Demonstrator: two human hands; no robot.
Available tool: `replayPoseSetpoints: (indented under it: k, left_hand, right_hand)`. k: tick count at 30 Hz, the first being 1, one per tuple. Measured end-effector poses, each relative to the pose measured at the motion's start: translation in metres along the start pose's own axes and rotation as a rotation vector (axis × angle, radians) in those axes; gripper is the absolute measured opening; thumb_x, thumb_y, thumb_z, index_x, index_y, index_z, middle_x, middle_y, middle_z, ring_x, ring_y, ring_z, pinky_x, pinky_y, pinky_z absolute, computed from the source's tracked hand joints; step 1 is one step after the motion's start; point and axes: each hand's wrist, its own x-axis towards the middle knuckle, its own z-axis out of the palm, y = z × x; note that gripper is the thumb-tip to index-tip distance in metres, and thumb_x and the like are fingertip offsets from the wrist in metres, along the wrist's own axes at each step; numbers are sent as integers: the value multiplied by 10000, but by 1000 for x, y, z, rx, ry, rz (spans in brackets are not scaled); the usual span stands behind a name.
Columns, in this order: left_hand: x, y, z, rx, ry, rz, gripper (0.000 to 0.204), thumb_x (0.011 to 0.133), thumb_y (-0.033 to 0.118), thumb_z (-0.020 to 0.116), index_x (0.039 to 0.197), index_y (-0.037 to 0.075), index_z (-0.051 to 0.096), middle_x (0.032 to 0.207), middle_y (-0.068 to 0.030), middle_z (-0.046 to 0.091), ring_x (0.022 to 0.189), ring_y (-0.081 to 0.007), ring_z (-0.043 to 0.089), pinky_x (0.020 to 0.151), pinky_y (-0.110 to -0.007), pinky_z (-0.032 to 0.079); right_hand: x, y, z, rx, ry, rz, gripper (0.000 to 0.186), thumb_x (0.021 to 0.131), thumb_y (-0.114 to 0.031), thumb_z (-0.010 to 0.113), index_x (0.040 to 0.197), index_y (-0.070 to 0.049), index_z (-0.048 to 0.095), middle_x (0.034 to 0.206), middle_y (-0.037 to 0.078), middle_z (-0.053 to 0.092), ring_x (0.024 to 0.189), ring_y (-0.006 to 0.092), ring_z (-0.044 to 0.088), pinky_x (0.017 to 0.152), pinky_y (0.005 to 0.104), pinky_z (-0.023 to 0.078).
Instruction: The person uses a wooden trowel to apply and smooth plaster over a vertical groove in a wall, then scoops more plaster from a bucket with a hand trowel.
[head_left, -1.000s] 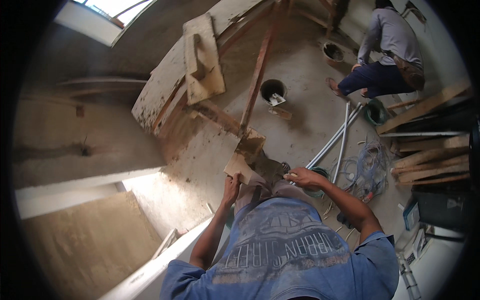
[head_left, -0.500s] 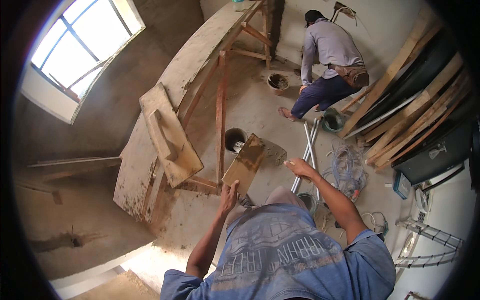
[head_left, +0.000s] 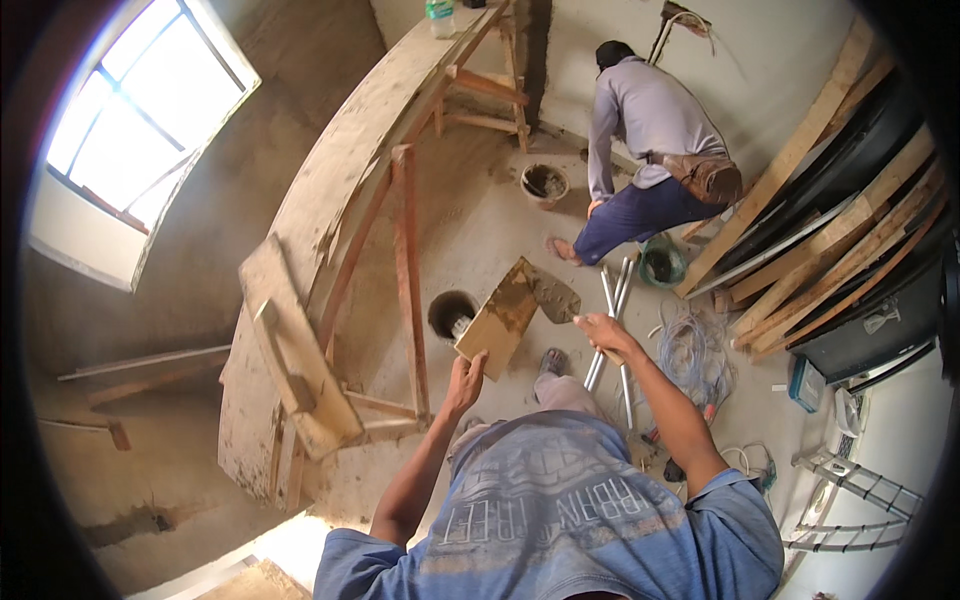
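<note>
My left hand (head_left: 466, 383) is closed on the near edge of a small wooden board (head_left: 489, 340), held out in front of me. Wet-looking grey-brown mortar (head_left: 516, 298) smears its far part. In my right hand (head_left: 600, 333) is a trowel (head_left: 557, 300), gripped by its wooden handle. The trowel's dirty metal blade points left and meets or overlaps the board's far right edge; whether they touch, I cannot tell. Just left of the board, a dark bucket (head_left: 446, 308) on the floor has something pale inside.
A long plank bench (head_left: 345, 150) on wooden legs curves along the left, bearing a large wooden float (head_left: 285, 340). Beyond, a co-worker (head_left: 660, 125) bends near another bucket (head_left: 545, 184). White pipes (head_left: 620, 290), tangled cable (head_left: 695, 345) and leaning timber (head_left: 840, 225) lie to the right.
My view has shifted, so the bench and float sit further left and lower. The trowel blade, blurred before, now shows sharply by the board's edge. Both hands keep their holds.
</note>
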Motion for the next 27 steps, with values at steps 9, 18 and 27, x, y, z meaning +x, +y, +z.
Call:
replayPoseSetpoints:
  k: [9,18,27]
  left_hand:
    - [112,-18,55,-31,91,-74,342,985,261,474,1043,-50,601,865,-70,650,791,-147,571,718,-302,471]
    - [212,-67,66,-363,435,-306,352,982,313,476,1090,-8,572,927,-90,621,800,-173,616,666,-325,534]
    - [356,-130,62,-620,548,-647,373,965,335,429,1166,29,503,1026,-149,591,851,-271,650,707,-416,579]
  right_hand:
    - [41,-27,-55,51,-311,-87,525,956,-507,506,876,7,581,589,34,528,495,126,535,439,288,432]
    - [184,-53,-109,454,-315,186,497,940,-505,511,1125,-44,517,674,37,513,497,107,511,436,283,459]
    - [387,-90,-143,646,-191,294,286,884,-314,556,1096,-146,465,735,44,528,541,151,539,476,329,487]
